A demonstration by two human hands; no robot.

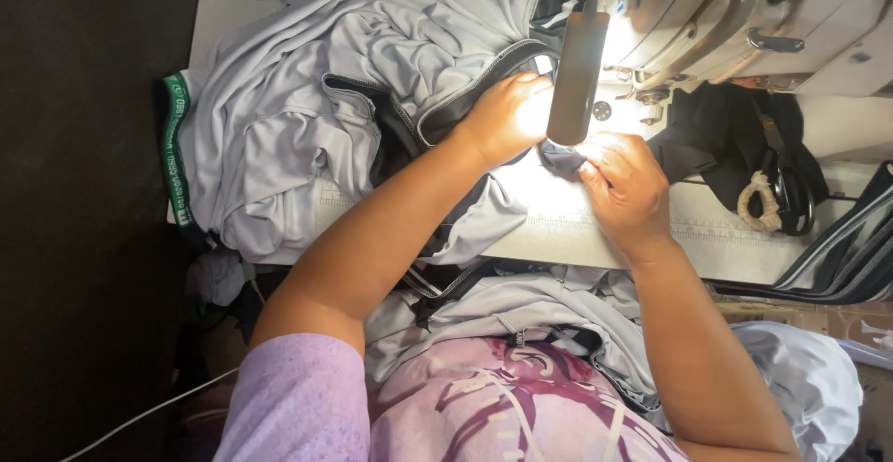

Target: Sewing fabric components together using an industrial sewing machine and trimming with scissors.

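Grey garment under flattened hands

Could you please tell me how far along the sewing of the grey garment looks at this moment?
Done: cannot tell; no finished seam shows. In hand: the left hand presses the grey garment flat by its black trim, while the right hand pinches its edge beside the sewing machine, under the lamp. Left: most of the garment lies bunched on the table and in the lap.

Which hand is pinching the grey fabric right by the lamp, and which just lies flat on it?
The right hand pinches the grey fabric edge with its fingers below the lamp. The left hand lies flat on the dark-trimmed seam.
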